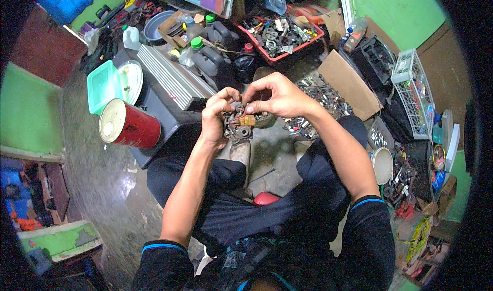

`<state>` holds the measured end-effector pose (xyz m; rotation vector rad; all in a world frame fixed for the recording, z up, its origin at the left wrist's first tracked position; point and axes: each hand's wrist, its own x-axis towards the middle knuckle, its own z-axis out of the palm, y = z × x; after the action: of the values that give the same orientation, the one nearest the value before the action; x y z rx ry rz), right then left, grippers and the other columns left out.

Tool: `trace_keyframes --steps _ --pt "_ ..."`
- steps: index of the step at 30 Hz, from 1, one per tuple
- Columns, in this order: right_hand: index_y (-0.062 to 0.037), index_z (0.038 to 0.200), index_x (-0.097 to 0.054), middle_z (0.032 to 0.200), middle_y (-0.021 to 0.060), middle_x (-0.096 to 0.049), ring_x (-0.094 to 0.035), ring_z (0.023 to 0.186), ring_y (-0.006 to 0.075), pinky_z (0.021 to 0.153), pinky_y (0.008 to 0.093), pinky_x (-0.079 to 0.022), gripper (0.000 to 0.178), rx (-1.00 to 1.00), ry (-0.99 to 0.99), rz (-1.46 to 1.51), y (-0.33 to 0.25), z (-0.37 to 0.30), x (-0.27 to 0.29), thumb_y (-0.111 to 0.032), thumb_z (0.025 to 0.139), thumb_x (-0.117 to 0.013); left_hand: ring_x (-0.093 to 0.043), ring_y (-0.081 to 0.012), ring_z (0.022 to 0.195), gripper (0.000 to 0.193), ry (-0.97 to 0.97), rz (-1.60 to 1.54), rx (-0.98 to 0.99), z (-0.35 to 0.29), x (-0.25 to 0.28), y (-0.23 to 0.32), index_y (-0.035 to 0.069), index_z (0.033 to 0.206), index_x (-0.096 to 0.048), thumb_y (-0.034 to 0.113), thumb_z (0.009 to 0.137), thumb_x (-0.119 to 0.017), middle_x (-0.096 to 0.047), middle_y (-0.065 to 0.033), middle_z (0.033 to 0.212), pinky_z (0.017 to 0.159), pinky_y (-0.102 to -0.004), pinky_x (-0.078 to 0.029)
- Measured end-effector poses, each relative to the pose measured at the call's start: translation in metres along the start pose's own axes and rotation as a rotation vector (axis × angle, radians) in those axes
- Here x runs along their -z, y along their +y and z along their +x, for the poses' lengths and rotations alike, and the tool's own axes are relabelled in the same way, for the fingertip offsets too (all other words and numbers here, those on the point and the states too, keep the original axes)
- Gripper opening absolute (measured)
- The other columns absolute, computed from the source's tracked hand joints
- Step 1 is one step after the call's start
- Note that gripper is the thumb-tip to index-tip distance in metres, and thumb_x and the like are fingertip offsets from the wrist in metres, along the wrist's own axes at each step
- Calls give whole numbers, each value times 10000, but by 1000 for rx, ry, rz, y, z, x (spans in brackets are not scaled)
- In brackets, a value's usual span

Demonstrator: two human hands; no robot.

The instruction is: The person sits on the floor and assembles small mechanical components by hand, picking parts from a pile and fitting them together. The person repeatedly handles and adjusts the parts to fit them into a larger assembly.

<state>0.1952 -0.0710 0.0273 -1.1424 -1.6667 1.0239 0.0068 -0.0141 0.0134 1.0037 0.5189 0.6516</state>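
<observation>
Over the gap between my knees, my left hand (pixel 213 117) grips a small greasy metal assembly (pixel 242 131) along its left side. The assembly has a yellow-wrapped block, thin reddish wires and a round grey wheel at its lower end. My right hand (pixel 280 98) comes in from the right, its thumb and forefinger closed in a pinch at the assembly's top, near the wires. What those fingertips hold is too small to make out. Both hands nearly meet there, and the fingers hide the upper edge of the assembly.
A heap of small metal parts (pixel 328 98) lies on the floor ahead to the right, beside a cardboard flap (pixel 350 85). Farther off is a red crate (pixel 280 56) of parts. On the left, a red can (pixel 134 125) stands near a dark low table, with black jugs (pixel 208 62) behind.
</observation>
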Motion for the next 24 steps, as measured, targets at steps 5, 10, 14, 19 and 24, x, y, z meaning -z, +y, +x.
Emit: trace_keyframes --steps 5,10,14,19,24 --pt "-17 842 -724 753 47 -704 -609 686 85 642 290 -499 177 -38 117 -56 -8 2 -3 -151 746 -784 -569 -211 787 258 -4 -56 -9 8 13 -10 23 860 -512 181 661 -463 -543 -93 858 721 -316 -485" --pt "-28 825 -727 754 51 -703 -626 689 93 657 282 -507 160 -84 395 -83 0 1 28 -149 741 -790 -628 -387 890 265 -52 -204 39 4 10 -7 32 874 -500 194 666 -468 -566 -148 899 782 -440 -520" --pt "-9 874 -704 748 7 -661 -575 675 59 617 232 -466 152 -239 294 -202 3 4 37 -135 804 -755 -632 -390 909 265 -21 -153 28 4 19 -12 32 879 -499 186 665 -476 -574 -154 920 802 -442 -529" --pt "-10 885 -710 771 117 -693 -638 690 165 655 314 -497 216 -254 219 -543 29 -1 31 -159 736 -760 -634 -391 916 247 -69 -206 42 6 9 -6 33 875 -496 182 680 -469 -579 -167 933 812 -437 -528" --pt "-70 956 -721 873 185 -699 -679 852 340 812 422 -526 263 -302 253 -751 31 0 29 -201 728 -729 -628 -378 920 252 -57 -190 28 5 15 -6 32 881 -486 185 683 -463 -569 -161 914 845 -448 -520"
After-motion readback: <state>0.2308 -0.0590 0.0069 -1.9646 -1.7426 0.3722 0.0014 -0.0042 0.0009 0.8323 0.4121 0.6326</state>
